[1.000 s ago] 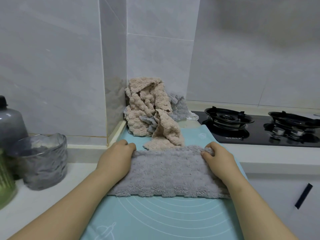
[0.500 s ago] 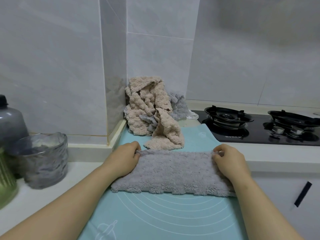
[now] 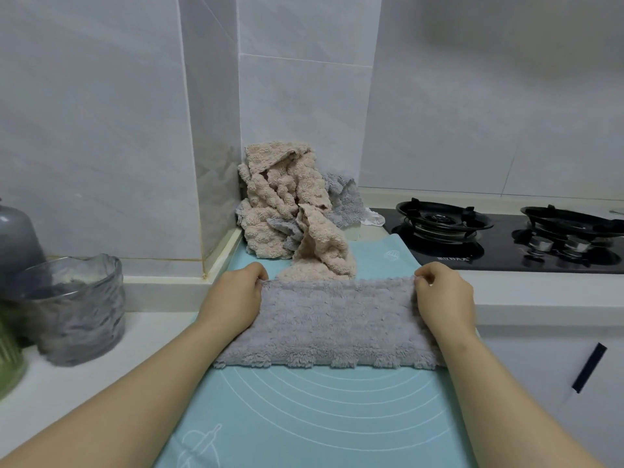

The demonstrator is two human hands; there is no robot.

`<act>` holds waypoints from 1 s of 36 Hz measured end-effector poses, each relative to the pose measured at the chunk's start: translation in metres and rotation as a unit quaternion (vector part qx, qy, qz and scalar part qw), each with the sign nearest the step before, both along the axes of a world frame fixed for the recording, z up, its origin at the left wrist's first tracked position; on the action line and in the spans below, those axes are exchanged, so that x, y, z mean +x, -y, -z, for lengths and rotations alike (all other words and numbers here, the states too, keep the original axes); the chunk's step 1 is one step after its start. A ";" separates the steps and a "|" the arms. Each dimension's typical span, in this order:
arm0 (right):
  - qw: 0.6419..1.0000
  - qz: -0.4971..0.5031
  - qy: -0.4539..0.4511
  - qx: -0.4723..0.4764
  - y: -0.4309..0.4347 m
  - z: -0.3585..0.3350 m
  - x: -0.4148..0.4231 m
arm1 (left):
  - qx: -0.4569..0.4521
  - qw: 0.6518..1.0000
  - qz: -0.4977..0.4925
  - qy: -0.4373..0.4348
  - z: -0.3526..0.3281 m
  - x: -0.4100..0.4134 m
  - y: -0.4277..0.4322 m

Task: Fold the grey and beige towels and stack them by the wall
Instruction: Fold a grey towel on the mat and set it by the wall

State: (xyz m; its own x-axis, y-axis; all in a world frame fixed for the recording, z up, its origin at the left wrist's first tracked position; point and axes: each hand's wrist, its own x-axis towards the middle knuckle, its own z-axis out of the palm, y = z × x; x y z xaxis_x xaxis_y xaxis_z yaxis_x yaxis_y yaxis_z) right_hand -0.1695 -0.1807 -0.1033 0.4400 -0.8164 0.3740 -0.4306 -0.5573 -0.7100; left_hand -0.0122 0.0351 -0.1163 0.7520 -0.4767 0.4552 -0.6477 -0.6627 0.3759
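A grey towel (image 3: 334, 322) lies flat as a wide folded rectangle on a light blue mat (image 3: 304, 410). My left hand (image 3: 233, 298) pinches its far left corner and my right hand (image 3: 442, 295) pinches its far right corner. Behind it, a crumpled heap of beige towels (image 3: 280, 204) mixed with grey towels (image 3: 344, 201) leans in the corner of the tiled wall. One beige towel (image 3: 320, 251) trails down from the heap onto the mat, touching the grey towel's far edge.
A black gas hob (image 3: 506, 238) with two burners sits at the right. A ribbed glass cup (image 3: 74, 305) and a dark grey bottle (image 3: 17, 238) stand on the white counter at the left. The counter's front edge drops off at the right.
Both hands went from resting on the towel's far edge to pinching its far corners, and have drawn that edge taut and straight. The pile behind has not moved.
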 end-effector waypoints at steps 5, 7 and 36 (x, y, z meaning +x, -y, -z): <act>0.998 -0.029 -0.043 0.019 0.000 0.002 0.001 | -0.008 1.000 -0.006 0.003 0.001 0.001 0.002; 0.996 -0.052 -0.065 0.013 -0.001 -0.001 0.000 | 0.020 1.000 0.002 -0.003 0.001 0.001 0.002; 0.984 -0.053 -0.157 0.069 -0.001 0.004 -0.004 | -0.141 0.987 0.037 -0.060 -0.021 -0.008 -0.004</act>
State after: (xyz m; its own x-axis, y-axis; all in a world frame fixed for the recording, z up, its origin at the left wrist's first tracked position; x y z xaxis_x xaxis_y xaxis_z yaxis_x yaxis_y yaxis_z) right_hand -0.1735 -0.1793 -0.1077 0.6007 -0.7938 0.0949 -0.5854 -0.5176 -0.6240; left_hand -0.0200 0.0395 -0.0954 0.7773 -0.3986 0.4868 -0.6290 -0.4735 0.6166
